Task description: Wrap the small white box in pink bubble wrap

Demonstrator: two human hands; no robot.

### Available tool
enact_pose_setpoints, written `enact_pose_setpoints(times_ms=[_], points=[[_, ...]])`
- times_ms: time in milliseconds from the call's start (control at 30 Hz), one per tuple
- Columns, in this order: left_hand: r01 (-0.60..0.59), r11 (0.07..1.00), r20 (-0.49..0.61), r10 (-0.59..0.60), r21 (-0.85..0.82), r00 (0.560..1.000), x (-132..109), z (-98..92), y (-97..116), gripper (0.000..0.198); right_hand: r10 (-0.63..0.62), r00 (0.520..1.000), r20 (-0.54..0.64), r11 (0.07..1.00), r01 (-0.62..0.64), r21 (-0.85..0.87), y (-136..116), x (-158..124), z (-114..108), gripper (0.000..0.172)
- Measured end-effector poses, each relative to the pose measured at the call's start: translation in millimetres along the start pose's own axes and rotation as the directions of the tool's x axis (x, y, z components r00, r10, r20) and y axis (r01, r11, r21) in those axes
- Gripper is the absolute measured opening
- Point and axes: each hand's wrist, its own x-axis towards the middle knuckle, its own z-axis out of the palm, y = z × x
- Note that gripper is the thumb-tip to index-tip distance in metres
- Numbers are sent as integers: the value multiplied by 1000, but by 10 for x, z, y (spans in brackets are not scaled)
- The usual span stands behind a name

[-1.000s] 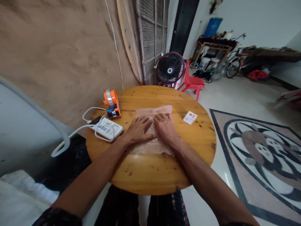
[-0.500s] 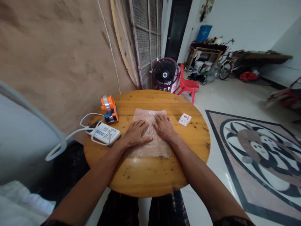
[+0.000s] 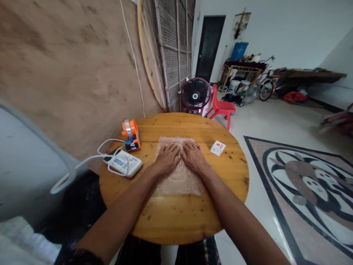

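A sheet of clear, pinkish bubble wrap [image 3: 176,184] lies flat on the round wooden table [image 3: 176,224]. My left hand [image 3: 167,158] rests palm down on its upper left part, with the fingers laid flat. Beside it, my right hand [image 3: 193,156] presses on the upper right part, also flat. The fingertips of both hands point at the wrap's far edge, and the hands nearly touch in the middle. Neither hand grips anything.
An orange and blue tape dispenser [image 3: 131,134] stands at the table's left, behind a white box-shaped device [image 3: 125,163] with a white cable. A small card [image 3: 217,148] lies at the right. Beyond the table are a fan [image 3: 195,95] and a red chair [image 3: 222,106].
My left hand has moved up and right on the wrap, closer to my right hand, and its thumb is no longer spread out. The view has tilted up slightly.
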Motion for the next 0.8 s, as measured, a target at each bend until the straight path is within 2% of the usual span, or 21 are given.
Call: enact_pose_setpoints(times_ms=[167, 333, 500, 667, 733, 800], points=[[73, 997, -8, -73, 29, 997, -28, 58, -213, 58, 17, 1000, -1, 1000, -17, -9, -23, 26, 10, 43], [190, 981, -48, -188, 42, 981, -14, 105, -261, 76, 90, 996, 15, 996, -89, -21, -31, 52, 38, 46], [223, 974, -71, -220, 29, 973, -47, 105, -242, 70, 115, 993, 1, 992, -114, -48, -31, 35, 43, 49], [202, 979, -120, -200, 4, 972, -81, 17, -202, 54, 124, 992, -10, 988, -124, -94, -51, 21, 15, 45], [126, 992, -153, -124, 9, 980, -71, 3, -164, 51, 122, 992, -7, 987, -122, -101, -52, 25, 9, 43], [-7, 1000, -142, 9, 10, 990, -51, 10, -126, 52, 120, 993, 3, 987, -119, -106, -50, 29, 5, 41]])
